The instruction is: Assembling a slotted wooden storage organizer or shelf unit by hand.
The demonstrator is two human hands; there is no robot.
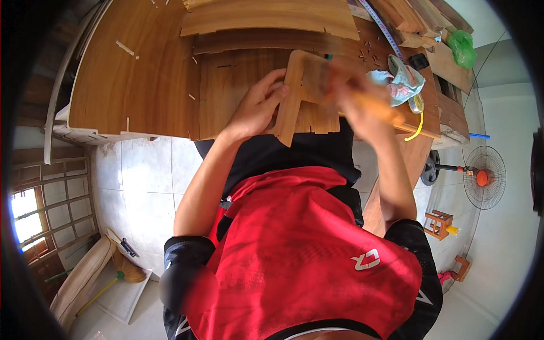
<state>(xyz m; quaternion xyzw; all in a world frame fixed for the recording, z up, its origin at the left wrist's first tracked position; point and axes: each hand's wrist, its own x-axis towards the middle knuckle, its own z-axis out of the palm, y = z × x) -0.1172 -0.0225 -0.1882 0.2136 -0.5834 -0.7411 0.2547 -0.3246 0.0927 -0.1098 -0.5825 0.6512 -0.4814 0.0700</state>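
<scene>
My left hand (pixel 256 111) is closed around the edge of a narrow, angled wooden piece (pixel 291 112), which stands tilted at the workbench's near edge. To its right, my right hand (pixel 358 116) is smeared by motion and wrapped round a tool with an orange handle (pixel 378 109). The tool's working end is blurred beside the wooden piece, so its kind cannot be made out. Under and behind both hands lie flat brown wooden panels (pixel 226 79) with slots and small tabs along their edges.
A tape measure (pixel 416 103), a crumpled pale blue plastic package (pixel 405 85) and several small dowels (pixel 368 55) lie at the right. Wood planks (pixel 408 17) and a green plastic bag (pixel 462 48) are at the far right. A fan (pixel 481 178) stands beyond the bench.
</scene>
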